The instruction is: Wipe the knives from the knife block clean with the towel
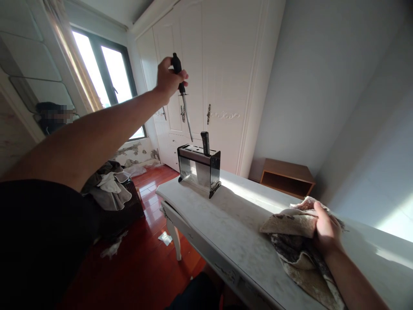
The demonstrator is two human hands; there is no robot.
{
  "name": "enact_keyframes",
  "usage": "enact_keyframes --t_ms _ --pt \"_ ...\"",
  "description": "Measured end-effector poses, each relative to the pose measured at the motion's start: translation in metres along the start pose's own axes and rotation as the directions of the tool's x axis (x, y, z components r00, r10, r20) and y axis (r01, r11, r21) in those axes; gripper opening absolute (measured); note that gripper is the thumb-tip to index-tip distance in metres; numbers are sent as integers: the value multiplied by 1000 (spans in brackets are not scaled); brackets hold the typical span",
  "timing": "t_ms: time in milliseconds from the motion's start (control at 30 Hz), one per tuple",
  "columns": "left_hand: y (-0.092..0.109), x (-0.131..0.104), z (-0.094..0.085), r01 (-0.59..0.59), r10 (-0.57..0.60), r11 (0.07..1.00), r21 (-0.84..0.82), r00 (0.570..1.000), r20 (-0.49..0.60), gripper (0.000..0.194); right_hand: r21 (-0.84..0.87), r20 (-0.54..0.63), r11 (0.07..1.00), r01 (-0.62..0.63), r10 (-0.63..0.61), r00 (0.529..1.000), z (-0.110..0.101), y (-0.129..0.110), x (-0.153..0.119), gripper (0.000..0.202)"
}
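Note:
My left hand (168, 81) is raised at arm's length, its fingers wrapped round the black handle of a honing steel (187, 117). The thin metal rod points down, its tip just above the top of a knife block (195, 172) with clear sides and black ends. One knife (205, 143) stands in the block, only its black handle showing above the top. On the right, my right hand (327, 230) grips a stained, crumpled cloth (292, 226) that lies over the white table (238, 232).
Behind the table rises a white wardrobe (230, 64). A brown open-fronted cabinet (287, 170) stands by the wall. Clothes (112, 189) are heaped at the left, and scraps of white paper (165, 238) lie on the red wooden floor (151, 267). A window (116, 69) is beyond.

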State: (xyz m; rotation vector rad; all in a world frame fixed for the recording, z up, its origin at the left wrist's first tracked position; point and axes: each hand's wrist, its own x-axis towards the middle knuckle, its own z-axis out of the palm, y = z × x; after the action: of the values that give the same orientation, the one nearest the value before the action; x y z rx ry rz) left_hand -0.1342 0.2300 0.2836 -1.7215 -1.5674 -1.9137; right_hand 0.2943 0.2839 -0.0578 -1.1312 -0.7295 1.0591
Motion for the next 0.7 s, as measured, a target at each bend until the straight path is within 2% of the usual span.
enact_keyframes --t_ms 100,167,300,400,467,500,600,700 --pt "13 -13 -1 -161 161 986 -50 987 3 24 19 -35 999 -46 47 998 1 -1 0 29" --pt "19 -30 -1 -272 276 959 -81 960 39 27 20 -43 999 -31 32 999 2 -2 0 29" --pt "38 -83 1 -386 397 914 -122 913 89 29 33 -84 999 -36 39 996 5 -6 -6 23" --pt "56 -132 10 -347 372 918 -193 921 112 33 74 -25 997 -29 31 999 7 -7 -9 19" --pt "66 -162 19 -336 404 891 -305 894 195 35 94 66 995 -31 25 998 7 -4 -9 20" --pt "69 -175 24 -290 377 895 -339 898 226 33 98 110 994 -40 29 994 7 -2 -8 22" --pt "73 -206 44 -241 358 903 -356 879 314 33 108 176 993 -45 25 984 5 5 -4 26" --pt "68 -228 68 -230 349 908 -350 878 327 35 86 213 996 11 -30 977 3 8 -2 31"
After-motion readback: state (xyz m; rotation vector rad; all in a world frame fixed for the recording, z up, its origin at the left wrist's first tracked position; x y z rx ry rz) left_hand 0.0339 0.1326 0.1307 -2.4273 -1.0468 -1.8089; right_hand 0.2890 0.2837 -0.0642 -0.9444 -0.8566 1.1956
